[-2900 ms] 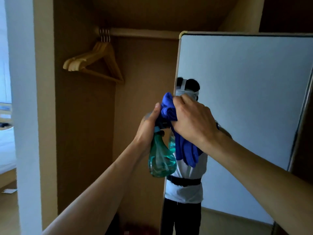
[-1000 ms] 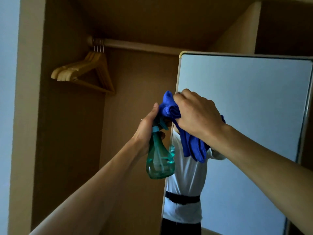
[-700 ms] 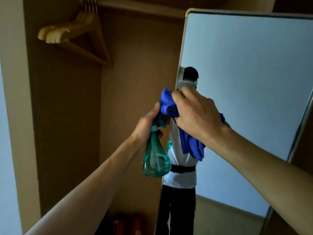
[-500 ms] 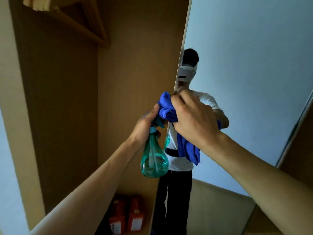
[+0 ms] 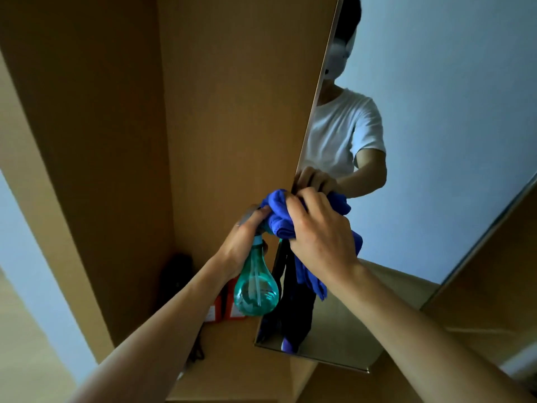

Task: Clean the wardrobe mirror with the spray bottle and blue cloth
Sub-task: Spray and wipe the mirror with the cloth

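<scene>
Our left hand [image 5: 242,242] is curled round the neck of the bottle [image 5: 255,289], with the thumb up by the sprayer head. Our right hand [image 5: 319,237] clenches the cloth [image 5: 279,216], which is bunched, with one end hanging below the wrist. The cloth is pushed against the bottle's head and hides the nozzle. The bottle is teal, see-through and upright, with some liquid in the bulb and the dip tube showing. Both hands are up in the air right at the left edge of the mirror [image 5: 436,126]. We can't tell whether the cloth touches the glass. The mirror shows our reflection: white T-shirt [image 5: 343,132], dark trousers [image 5: 293,315], and a reflected hand just above the real right one. Left of the mirror the wardrobe [image 5: 232,97] is open, with plain wooden walls. On its floor, behind the bottle, are two red boxes [image 5: 231,311]. A dark object [image 5: 175,274] sits beside them in the corner, too dim for us to identify.
</scene>
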Demonstrator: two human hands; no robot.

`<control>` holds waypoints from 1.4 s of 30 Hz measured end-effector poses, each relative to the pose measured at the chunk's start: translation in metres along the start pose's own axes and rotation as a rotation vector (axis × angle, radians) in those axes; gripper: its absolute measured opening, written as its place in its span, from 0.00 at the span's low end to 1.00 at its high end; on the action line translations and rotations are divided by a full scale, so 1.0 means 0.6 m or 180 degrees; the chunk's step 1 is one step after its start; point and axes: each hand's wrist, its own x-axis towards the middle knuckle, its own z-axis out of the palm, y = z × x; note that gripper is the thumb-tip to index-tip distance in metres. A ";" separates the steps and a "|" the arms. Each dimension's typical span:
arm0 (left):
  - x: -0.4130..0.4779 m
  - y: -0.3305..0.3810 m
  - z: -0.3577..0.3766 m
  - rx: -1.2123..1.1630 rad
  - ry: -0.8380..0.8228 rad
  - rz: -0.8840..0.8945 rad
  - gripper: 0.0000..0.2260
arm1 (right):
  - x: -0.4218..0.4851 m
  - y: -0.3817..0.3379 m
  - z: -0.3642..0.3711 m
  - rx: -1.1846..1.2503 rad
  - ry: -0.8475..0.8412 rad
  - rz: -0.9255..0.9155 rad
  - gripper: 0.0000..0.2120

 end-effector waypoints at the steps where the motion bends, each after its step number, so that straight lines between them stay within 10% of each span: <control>1: -0.002 -0.012 -0.002 -0.0009 0.0040 -0.0065 0.14 | -0.010 -0.004 0.008 -0.0006 -0.0009 0.0015 0.25; 8: -0.011 -0.094 -0.023 -0.0199 0.0157 -0.0316 0.25 | -0.077 -0.021 0.061 0.0120 -0.0003 0.0008 0.22; 15: -0.031 -0.152 -0.042 -0.0212 0.0105 -0.0595 0.10 | -0.159 -0.030 0.124 0.0413 0.0002 0.0024 0.22; 42: -0.068 -0.463 -0.141 0.0284 0.0508 -0.1538 0.11 | -0.458 -0.095 0.345 0.1126 -0.1034 -0.0080 0.21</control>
